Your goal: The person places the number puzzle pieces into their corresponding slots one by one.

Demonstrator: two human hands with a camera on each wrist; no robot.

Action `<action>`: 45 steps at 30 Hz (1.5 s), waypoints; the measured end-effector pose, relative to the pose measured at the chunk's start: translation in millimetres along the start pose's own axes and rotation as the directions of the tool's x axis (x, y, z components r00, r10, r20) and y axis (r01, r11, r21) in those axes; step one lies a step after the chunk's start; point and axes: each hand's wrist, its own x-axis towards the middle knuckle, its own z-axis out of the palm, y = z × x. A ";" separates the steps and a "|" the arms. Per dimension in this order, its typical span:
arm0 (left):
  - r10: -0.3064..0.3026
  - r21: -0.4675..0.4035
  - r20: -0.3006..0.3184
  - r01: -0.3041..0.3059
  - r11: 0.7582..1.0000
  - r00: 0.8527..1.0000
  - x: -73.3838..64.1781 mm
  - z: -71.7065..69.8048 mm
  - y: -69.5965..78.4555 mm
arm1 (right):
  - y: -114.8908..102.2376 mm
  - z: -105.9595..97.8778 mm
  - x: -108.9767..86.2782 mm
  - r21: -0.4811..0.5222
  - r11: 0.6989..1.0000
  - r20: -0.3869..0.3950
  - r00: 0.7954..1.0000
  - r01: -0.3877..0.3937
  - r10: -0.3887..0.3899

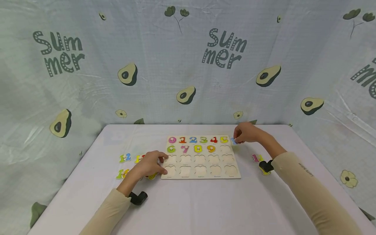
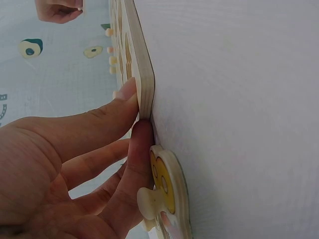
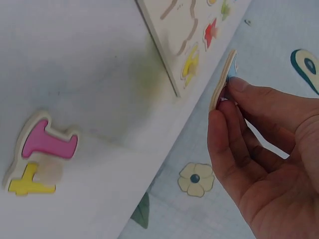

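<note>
A wooden number puzzle board [image 1: 207, 164] lies on the table, its two upper rows holding colourful knobbed digits from 0 to 9, the lower recesses bare. My left hand [image 1: 149, 164] holds the board's near left edge, thumb [image 2: 128, 89] on top and a finger at its side. A yellow-faced piece [image 2: 169, 179] stands close by those fingers. Beyond the board's far right corner, my right hand [image 1: 249, 133] pinches a number piece [image 1: 233, 141] with blue on it. The right wrist view shows this piece [image 3: 223, 82] edge-on, raised off the table, between thumb and fingers.
Left of the board lie several two-digit pieces, among them a 12 [image 1: 125, 158] and a 16 [image 1: 122, 174], some partly behind my left hand. A pink-and-yellow piece [image 3: 49, 142] lies at the right, near another yellow piece [image 1: 265, 171] under my right wrist. A printed cloth [image 1: 152, 49] hangs behind.
</note>
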 end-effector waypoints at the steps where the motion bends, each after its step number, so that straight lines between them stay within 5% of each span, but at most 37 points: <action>1: -0.001 -0.001 0.000 0.001 1.000 1.000 0.1 -0.1 -0.3 | -1.5 1.5 1.6 0.002 1.000 0.000 1.000 0.003 -0.003; 19: 0.019 0.001 -0.002 -0.019 1.000 1.000 1.1 -0.1 -1.0 | -15.7 36.0 21.7 0.017 1.000 0.054 0.998 0.019 -0.020; 45: 0.009 0.005 0.000 -0.009 1.000 1.000 2.7 0.4 -2.4 | -8.4 45.9 27.5 -0.002 1.000 0.021 1.000 -0.022 0.022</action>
